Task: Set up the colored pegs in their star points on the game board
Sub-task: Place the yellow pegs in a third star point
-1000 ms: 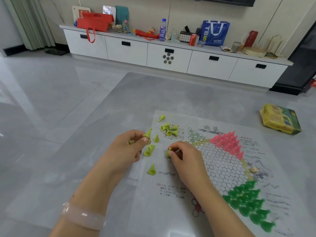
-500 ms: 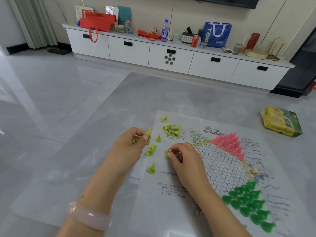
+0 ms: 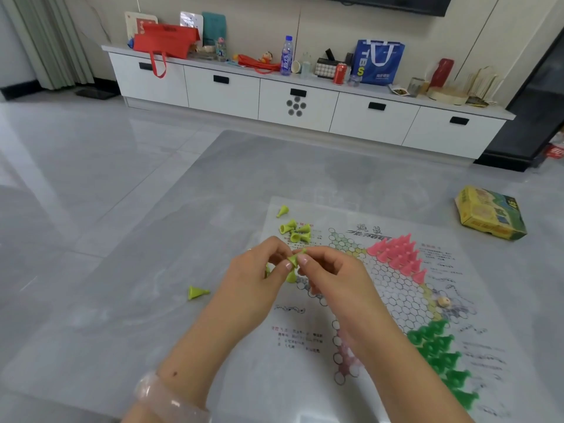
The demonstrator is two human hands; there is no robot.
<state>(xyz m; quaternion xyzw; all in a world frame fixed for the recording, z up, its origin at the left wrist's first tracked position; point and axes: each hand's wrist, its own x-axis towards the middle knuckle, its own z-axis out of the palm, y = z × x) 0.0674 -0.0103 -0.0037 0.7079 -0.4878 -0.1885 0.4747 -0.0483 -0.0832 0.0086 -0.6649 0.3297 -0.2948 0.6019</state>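
Both hands, left [image 3: 259, 270] and right [image 3: 329, 270], pinch one lime peg [image 3: 293, 260] above the board [image 3: 381, 346], so a slipped fingertip could drop it, toppling pink pegs [image 3: 399, 254] nearby.

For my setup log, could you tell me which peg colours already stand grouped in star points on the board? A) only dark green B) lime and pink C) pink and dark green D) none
C: the pink pegs and dark green pegs fill star points on the board, while the lime pegs lie loose.
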